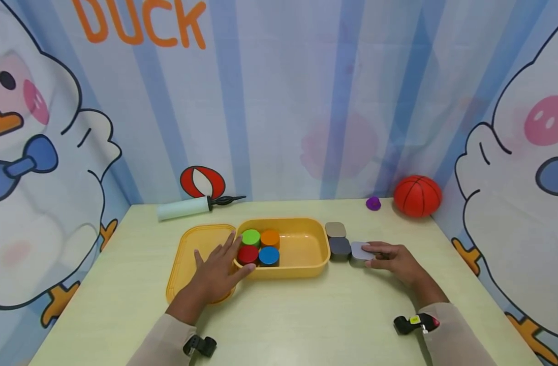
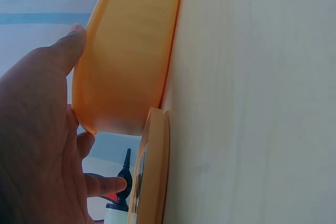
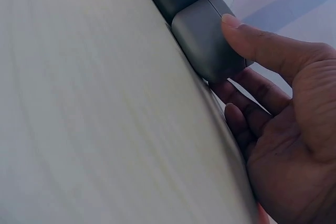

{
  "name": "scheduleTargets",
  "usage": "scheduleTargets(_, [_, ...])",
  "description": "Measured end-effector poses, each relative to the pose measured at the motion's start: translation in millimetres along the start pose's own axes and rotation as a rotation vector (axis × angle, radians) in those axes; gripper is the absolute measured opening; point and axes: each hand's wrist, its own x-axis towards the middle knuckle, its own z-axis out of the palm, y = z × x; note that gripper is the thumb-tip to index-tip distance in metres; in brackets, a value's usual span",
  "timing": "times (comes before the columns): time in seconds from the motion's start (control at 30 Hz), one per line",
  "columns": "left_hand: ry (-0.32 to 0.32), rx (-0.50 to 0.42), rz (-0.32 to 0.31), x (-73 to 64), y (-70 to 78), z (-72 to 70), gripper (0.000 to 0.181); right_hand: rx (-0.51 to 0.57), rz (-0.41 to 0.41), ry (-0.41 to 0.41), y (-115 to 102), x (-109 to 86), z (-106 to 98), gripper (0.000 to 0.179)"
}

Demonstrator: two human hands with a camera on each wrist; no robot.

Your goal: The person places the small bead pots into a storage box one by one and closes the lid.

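Note:
Spread fingers of my left hand [image 1: 217, 274] touch the left rim of a yellow rectangular container [image 1: 304, 249]. Inside its left half stand round pieces with green [image 1: 250, 237], orange [image 1: 270, 239], red [image 1: 248, 255] and blue [image 1: 269, 256] tops. Under that hand lies a yellow lid [image 1: 180, 277], against the container's left end. My right hand [image 1: 395, 262] pinches a small light grey box [image 1: 359, 254] between thumb and fingers. That grey box [image 3: 205, 40] sits against a dark grey box [image 1: 339, 249], in front of a beige box [image 1: 336, 230].
A pale hand pump [image 1: 184, 208] with a black nozzle lies at the back left. A small purple object [image 1: 373, 203] and a red basketball-patterned ball [image 1: 417, 196] are at the back right. A striped curtain [image 1: 279, 101] with cartoon ducks borders the table [image 1: 315, 320].

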Motion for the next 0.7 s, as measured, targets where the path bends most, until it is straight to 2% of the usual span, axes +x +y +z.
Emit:
scheduleTargets(0.33, [-0.007, -0.004, -0.004, 0.1, 0.4, -0.4, 0.095, 0.066, 0.029, 0.039, -2.7, -3.1, -1.6, 0.052])
scheduleTargets(0.53, [-0.004, -0.009, 0.001, -0.5, 0.4, -0.3, 0.094, 0.107, 0.091, 0.097, 0.8, -2.5, -5.8, 0.057])
scheduleTargets(0.7, [-0.002, -0.004, 0.003, 0.0, -0.2, -0.2, 0.094, 0.141, 0.068, 0.141, 2.5, -2.5, -7.1, 0.057])
